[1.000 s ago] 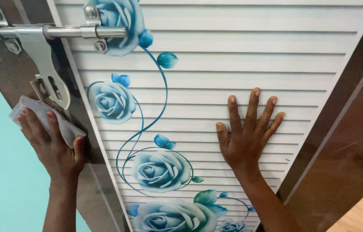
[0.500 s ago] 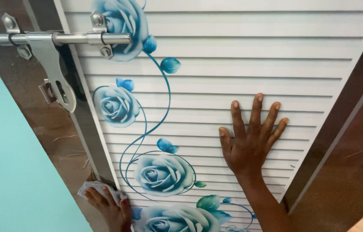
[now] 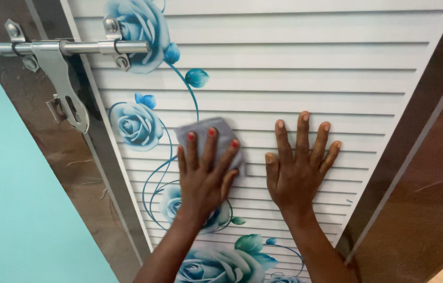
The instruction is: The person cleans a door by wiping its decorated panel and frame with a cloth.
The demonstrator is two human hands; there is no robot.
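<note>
My left hand (image 3: 204,175) presses a grey cloth (image 3: 212,137) flat against the ribbed white door panel (image 3: 305,68), fingers spread over it and the thumb at the cloth's right edge. My right hand (image 3: 296,169) is empty, palm flat on the panel just right of the left, fingers splayed wide, bracing the door.

Assessment of the step: the ribs run crosswise, so I judge strokes along the grooves would lift dust better than strokes across them. Even palm pressure should keep the cloth from bunching, and the brace should stop the door swinging.

Edges: up and left of the left hand sit the steel bolt (image 3: 64,48) and its hanging hasp (image 3: 67,91), both proud of the surface and likely to snag cloth or knuckles. The panel's left edge meets a brown glossy stile (image 3: 69,157); beyond that is a teal wall (image 3: 12,199). Right of the right hand the panel ends at a dark frame (image 3: 420,173).

Open room: bare panel lies above both hands and to the upper right; below them my own forearms crowd the space
</note>
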